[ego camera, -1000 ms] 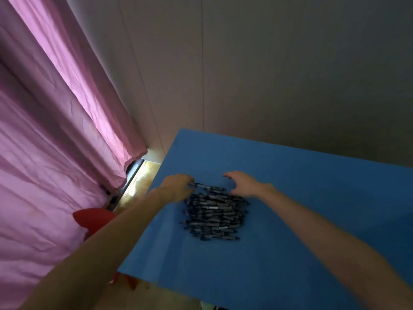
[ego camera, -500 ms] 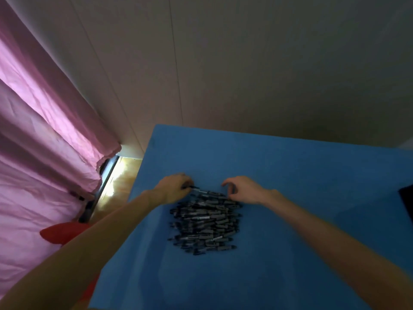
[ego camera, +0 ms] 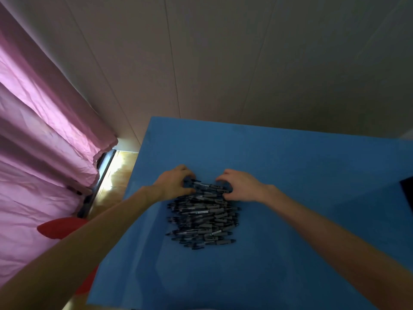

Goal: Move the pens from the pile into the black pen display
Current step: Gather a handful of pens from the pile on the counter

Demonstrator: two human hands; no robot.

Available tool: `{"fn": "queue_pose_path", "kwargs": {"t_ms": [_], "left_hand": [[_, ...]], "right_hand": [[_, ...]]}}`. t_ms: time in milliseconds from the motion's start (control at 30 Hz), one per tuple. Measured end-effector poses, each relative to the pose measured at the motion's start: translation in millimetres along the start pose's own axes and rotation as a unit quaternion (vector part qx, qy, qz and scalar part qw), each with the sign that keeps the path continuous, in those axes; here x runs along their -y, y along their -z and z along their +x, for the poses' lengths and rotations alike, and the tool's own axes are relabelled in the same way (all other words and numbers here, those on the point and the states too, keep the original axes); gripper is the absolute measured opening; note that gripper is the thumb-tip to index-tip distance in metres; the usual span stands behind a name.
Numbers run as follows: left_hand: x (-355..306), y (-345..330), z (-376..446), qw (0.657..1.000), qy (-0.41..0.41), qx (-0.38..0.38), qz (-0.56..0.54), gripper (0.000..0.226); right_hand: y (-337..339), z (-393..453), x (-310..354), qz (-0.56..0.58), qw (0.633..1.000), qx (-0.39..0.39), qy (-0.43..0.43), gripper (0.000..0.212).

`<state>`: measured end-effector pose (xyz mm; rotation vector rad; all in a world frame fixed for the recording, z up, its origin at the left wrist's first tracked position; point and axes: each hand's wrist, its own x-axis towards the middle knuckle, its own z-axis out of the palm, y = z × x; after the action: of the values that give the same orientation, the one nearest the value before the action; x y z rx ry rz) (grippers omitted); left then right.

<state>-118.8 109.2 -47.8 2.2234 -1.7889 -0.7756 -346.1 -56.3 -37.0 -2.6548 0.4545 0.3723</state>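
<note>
Both hands have closed in on the far end of the pens (ego camera: 202,217) piled mid-surface: left hand (ego camera: 173,184) and right hand (ego camera: 240,186) are now curling round a bunch. Nothing's lifted yet, and the black display (ego camera: 407,193) barely peeks in at the right edge.

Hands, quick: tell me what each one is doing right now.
Left hand: fingers curled round pens at the far edge of the pile.
Right hand: the same, opposite side.

From my feed, both forearms are bare right to the bottom edge, no sleeve showing on either. My left hand (ego camera: 176,183) and right hand (ego camera: 242,186), either side of the pen pile (ego camera: 204,217), carry no glove, ring, watch or band.
</note>
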Motion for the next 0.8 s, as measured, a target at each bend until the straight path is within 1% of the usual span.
{"fn": "queue_pose_path", "kwargs": {"t_ms": [133, 267, 367, 467, 533, 700, 800], "left_hand": [[1.0, -0.4, -7.7, 0.999, 0.011, -0.043, -0.02, 0.041], [6.1, 1.9, -20.2, 0.997, 0.009, -0.065, -0.029, 0.035], [7.3, 2.0, -26.8, 0.995, 0.004, -0.091, -0.028, 0.033], [4.2, 1.3, -28.2, 0.997, 0.004, -0.066, -0.042, 0.019], [1.5, -0.5, -27.9, 0.998, 0.003, -0.041, -0.037, 0.015], [-4.9, -2.3, -23.2, 0.998, 0.002, -0.042, -0.042, 0.02], [-9.2, -1.8, -19.9, 0.998, -0.006, -0.029, -0.051, 0.028]], "right_hand": [[-0.5, 2.2, 5.3, -0.027, 1.0, 0.008, 0.011, 0.063], [-3.3, 2.0, 1.6, 0.005, 1.0, -0.001, 0.002, 0.059], [-3.9, 0.7, -0.5, 0.007, 1.0, -0.005, 0.011, 0.059], [-4.2, 3.3, 0.0, 0.008, 1.0, -0.007, 0.012, 0.057], [-4.9, 3.9, 1.2, 0.006, 1.0, -0.017, 0.011, 0.056], [-6.8, -0.5, -6.2, -0.008, 0.997, -0.073, -0.025, 0.053], [-7.6, -3.1, -13.5, 0.001, 0.994, -0.098, -0.053, 0.05]]}}
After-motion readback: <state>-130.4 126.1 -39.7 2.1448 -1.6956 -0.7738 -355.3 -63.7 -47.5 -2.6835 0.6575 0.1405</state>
